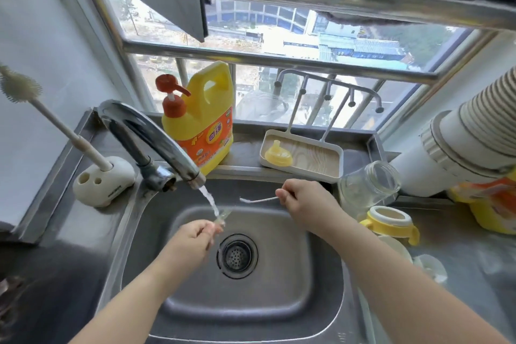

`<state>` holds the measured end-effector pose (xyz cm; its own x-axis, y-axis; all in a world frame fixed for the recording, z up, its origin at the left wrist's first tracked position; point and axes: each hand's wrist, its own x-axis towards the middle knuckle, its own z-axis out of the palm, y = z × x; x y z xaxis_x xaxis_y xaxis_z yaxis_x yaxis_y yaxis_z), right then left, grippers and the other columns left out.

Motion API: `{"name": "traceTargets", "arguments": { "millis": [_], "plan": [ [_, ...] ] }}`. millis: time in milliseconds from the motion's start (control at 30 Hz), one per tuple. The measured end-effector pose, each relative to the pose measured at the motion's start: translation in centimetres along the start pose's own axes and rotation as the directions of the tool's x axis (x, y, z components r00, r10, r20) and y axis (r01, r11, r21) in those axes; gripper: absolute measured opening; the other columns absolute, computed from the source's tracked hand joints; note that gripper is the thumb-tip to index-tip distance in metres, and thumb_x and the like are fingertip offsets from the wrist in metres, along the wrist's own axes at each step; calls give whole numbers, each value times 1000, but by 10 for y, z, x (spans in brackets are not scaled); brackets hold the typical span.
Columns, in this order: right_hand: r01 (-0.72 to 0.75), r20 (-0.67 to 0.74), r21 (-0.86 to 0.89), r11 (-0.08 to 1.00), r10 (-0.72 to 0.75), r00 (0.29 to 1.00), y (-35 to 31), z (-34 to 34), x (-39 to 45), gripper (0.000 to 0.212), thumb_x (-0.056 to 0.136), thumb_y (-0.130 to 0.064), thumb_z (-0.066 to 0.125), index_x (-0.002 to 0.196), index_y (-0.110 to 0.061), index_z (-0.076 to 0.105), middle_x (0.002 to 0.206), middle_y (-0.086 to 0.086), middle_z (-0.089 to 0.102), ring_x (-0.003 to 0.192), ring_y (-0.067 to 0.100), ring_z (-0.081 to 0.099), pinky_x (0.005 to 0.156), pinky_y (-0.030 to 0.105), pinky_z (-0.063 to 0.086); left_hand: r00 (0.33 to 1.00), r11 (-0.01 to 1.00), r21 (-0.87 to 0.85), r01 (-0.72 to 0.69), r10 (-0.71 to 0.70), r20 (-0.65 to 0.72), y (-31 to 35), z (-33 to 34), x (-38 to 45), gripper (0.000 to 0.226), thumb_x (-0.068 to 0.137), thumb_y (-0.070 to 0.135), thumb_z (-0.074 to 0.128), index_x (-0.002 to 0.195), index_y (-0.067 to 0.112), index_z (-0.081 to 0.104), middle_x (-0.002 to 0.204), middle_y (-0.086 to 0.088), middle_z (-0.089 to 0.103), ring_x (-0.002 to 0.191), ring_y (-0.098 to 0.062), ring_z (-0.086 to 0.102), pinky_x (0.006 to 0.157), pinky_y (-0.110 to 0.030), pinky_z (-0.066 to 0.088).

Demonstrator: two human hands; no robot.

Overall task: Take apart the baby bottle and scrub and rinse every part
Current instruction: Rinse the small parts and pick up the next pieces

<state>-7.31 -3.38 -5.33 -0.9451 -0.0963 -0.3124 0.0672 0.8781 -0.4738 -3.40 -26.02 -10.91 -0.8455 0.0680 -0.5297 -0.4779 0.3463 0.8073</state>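
My left hand (195, 234) pinches a small clear straw piece (223, 216) under the stream of water (209, 200) running from the tap (156, 137). Over the sink's back right, my right hand (304, 198) pinches a thin white straw brush (258, 200) that points left. A yellow spout nipple (277, 152) lies in the white drying tray (332, 167). The clear glass bottle body (368, 186) lies tilted on the counter at the right. Below it stands the yellow collar with handles (391, 222).
The steel sink (279, 288) has a round drain strainer (237, 255) in the middle. A yellow detergent jug (199, 120) stands behind the tap. A bottle brush in a white stand (103, 179) is at the left. White plates (396, 248) and a large white pipe (446, 148) sit at the right.
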Motion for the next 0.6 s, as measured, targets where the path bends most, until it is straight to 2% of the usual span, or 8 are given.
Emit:
{"name": "traceTargets", "arguments": {
  "millis": [67, 167, 233, 300, 367, 467, 600],
  "plan": [
    [-65, -46, -4, 998, 65, 997, 17, -6, -7, 25, 99, -33, 39, 90, -17, 55, 82, 2, 58, 79, 23, 54, 65, 30, 40, 993, 992, -76, 101, -95, 74, -2, 18, 2, 30, 98, 1, 36, 92, 11, 64, 73, -3, 51, 44, -4, 39, 42, -15, 33],
    [-168, -72, 66, 984, 172, 982, 43, -7, -18, 21, 99, -26, 39, 94, -13, 54, 81, 3, 56, 79, 24, 51, 65, 29, 34, 985, 991, -63, 114, -104, 136, 5, 50, 1, 34, 91, -9, 38, 93, 17, 60, 80, -5, 54, 57, -9, 47, 51, -16, 42],
    [-209, -73, 112, 971, 218, 973, 59, -9, -25, 17, 98, -21, 40, 97, -13, 55, 84, 0, 55, 81, 21, 49, 67, 28, 34, 993, 997, -40, 68, -64, 101, 17, 69, 4, 30, 90, -6, 45, 96, 19, 61, 83, -3, 59, 63, -12, 55, 62, -23, 49],
    [-235, -89, 190, 953, 255, 963, 72, -12, -28, 15, 96, -17, 43, 92, -16, 57, 83, -1, 57, 81, 20, 52, 68, 26, 36, 999, 998, -60, 19, -17, 43, 34, 86, 11, 21, 91, -1, 51, 103, 14, 60, 86, -3, 60, 65, -15, 58, 69, -29, 53],
    [-253, -99, 260, 932, 287, 953, 82, -20, -31, 15, 94, -16, 47, 83, -18, 57, 76, -2, 62, 77, 20, 58, 68, 27, 41, 1000, 998, -62, -29, 28, -12, 53, 102, 21, 16, 92, 6, 53, 107, 11, 56, 87, -5, 58, 68, -17, 57, 65, -29, 52],
    [-264, -97, 337, 904, 312, 945, 95, -32, -29, 17, 92, -16, 49, 78, -18, 59, 67, -2, 68, 71, 15, 63, 71, 30, 50, 987, 989, 98, -110, 121, -108, 82, 123, 40, 11, 92, 18, 54, 103, 17, 53, 88, 1, 57, 73, -12, 54, 57, -22, 42],
    [-260, -137, 351, 900, 324, 936, 109, -48, -26, 17, 93, -19, 50, 78, -20, 58, 67, -4, 69, 64, 2, 59, 58, 13, 40, 955, 947, 260, -191, 240, -174, 111, 145, 73, 7, 93, 21, 53, 96, 14, 51, 85, 0, 56, 82, -20, 55, 70, -28, 44]
  ]
}}
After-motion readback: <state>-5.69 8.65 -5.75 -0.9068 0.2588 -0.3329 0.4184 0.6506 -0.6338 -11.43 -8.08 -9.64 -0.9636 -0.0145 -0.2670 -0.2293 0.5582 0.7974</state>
